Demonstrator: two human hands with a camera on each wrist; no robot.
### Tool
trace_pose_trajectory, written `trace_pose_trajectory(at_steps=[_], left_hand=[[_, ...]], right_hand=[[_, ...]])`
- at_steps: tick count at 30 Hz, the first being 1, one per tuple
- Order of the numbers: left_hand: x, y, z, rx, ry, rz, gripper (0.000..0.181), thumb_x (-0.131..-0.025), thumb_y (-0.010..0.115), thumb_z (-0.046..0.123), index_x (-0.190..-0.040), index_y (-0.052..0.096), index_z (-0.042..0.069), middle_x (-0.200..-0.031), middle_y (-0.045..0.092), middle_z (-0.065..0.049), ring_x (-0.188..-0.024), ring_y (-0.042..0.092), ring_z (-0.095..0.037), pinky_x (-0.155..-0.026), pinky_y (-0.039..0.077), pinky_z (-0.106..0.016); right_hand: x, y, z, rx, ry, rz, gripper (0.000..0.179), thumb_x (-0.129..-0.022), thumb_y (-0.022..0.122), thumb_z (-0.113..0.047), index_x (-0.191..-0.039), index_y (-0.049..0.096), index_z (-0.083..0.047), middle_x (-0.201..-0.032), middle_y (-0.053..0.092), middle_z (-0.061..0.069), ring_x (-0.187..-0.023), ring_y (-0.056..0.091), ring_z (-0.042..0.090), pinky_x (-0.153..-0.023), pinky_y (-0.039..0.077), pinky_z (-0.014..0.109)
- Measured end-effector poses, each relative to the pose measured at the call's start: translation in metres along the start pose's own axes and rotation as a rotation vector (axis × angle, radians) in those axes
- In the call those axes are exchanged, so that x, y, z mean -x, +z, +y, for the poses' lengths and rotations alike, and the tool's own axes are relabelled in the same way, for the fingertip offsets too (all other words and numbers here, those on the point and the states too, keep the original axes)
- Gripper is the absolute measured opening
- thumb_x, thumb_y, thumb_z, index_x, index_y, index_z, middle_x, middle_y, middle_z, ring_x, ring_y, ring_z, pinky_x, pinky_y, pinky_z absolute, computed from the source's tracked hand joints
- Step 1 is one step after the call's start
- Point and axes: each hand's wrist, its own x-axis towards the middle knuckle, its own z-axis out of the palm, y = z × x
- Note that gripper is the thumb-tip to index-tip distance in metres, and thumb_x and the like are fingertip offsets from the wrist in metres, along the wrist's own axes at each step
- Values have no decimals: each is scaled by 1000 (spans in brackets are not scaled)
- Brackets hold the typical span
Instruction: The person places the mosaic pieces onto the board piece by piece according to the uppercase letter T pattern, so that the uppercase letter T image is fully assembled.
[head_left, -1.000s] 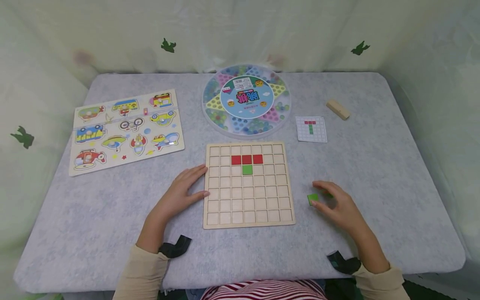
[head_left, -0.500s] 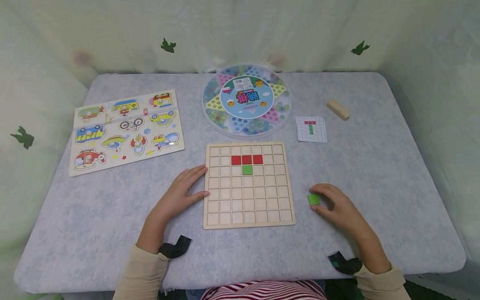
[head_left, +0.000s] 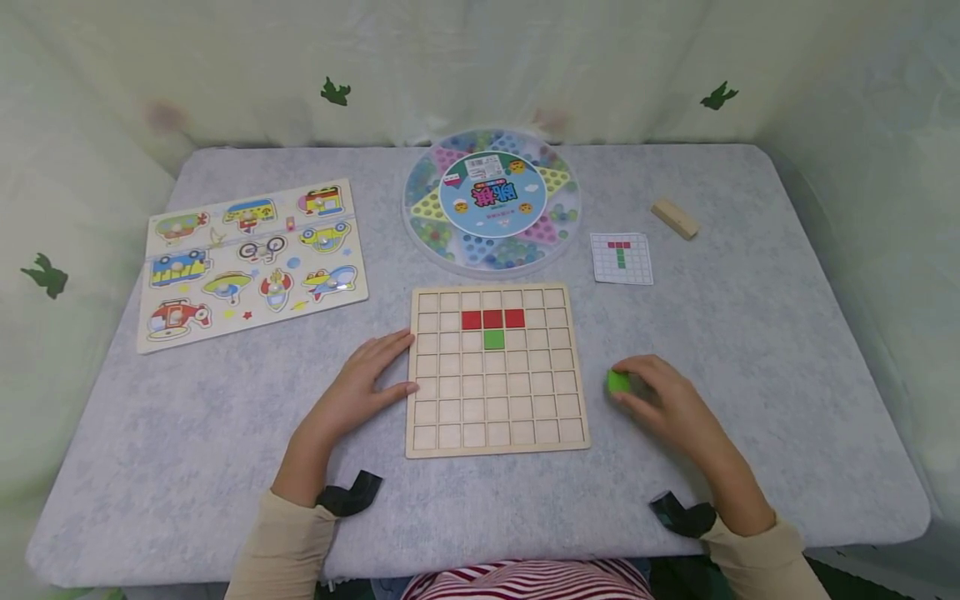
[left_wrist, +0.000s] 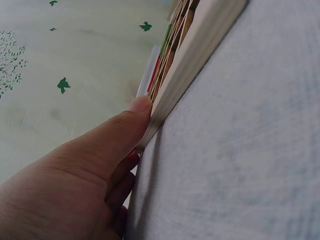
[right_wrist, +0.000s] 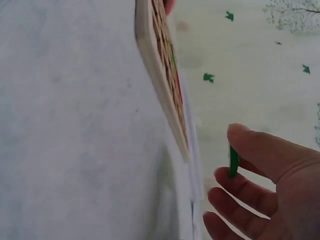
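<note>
A wooden grid board (head_left: 498, 408) lies on the table with three red tiles (head_left: 492, 319) side by side in one row. One green tile (head_left: 494, 339) sits under the middle red one. At the board's left edge rests my left hand (head_left: 360, 387), thumb and fingertips touching the rim; the left wrist view shows the thumb (left_wrist: 125, 125) against its side. Right of the board, my right hand (head_left: 671, 404) pinches a loose green tile (head_left: 618, 382) between thumb and fingers. In the right wrist view this green tile (right_wrist: 233, 161) is held edge-on, raised off the table.
A pattern card (head_left: 622, 262) with a red and green T lies beyond the right hand, near a wooden block (head_left: 675, 218). Behind the board is a round game box (head_left: 492, 208). A vehicle puzzle board (head_left: 255, 258) lies at the left.
My right hand has closed its thumb and fingers on the green tile, lifted it, and moved slightly left and away from the body. The left hand has stayed at the board.
</note>
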Motion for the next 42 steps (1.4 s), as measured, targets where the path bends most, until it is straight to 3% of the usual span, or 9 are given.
trace_pose_trajectory(at_steps=[6, 14, 17, 25, 34, 42], left_hand=[[0, -1, 0, 0, 1, 2, 69, -81, 66, 34, -138, 37, 9, -142, 32, -9, -129, 25, -29, -104, 18, -46], [-1, -1, -1, -2, 2, 1, 69, -81, 66, 34, -138, 36, 9, -142, 32, -9, -129, 25, -28, -104, 18, -46], [-1, 0, -1, 4, 3, -1, 70, -81, 66, 36, -138, 36, 9, -142, 32, -8, -129, 24, -28, -104, 18, -46], [-2, 0, 0, 11, 12, 0, 69, -81, 66, 35, -138, 36, 9, -142, 32, -8, -129, 25, -28, -104, 18, -46], [-1, -1, 0, 5, 6, 0, 69, -81, 66, 35, -138, 37, 9, -142, 32, -8, -129, 25, -28, -104, 19, -46], [-1, 0, -1, 3, 9, 3, 69, -81, 66, 36, -138, 37, 9, -142, 32, -8, -129, 25, -28, -103, 19, -46]], right_hand=[[-29, 4, -25, -140, -173, 74, 36, -72, 73, 0, -106, 61, -7, -103, 57, 1, -93, 50, 13, -74, 45, 32], [-65, 32, -55, -267, -282, 45, 36, -75, 71, -1, -109, 59, -3, -103, 57, 5, -91, 52, 17, -71, 47, 36], [-73, 49, -60, -269, -258, 2, 35, -76, 71, -5, -108, 58, -2, -103, 57, 5, -88, 53, 16, -72, 48, 35], [-84, 79, -59, -213, -87, -138, 25, -81, 68, -20, -104, 60, -11, -104, 55, -3, -97, 48, 11, -80, 43, 29], [-89, 90, -52, -151, -100, -131, 30, -78, 71, -23, -104, 62, -11, -103, 52, -2, -94, 47, 11, -76, 43, 26], [-89, 89, -53, -148, -114, -133, 22, -80, 68, -14, -101, 63, -10, -102, 52, 0, -93, 47, 13, -77, 43, 28]])
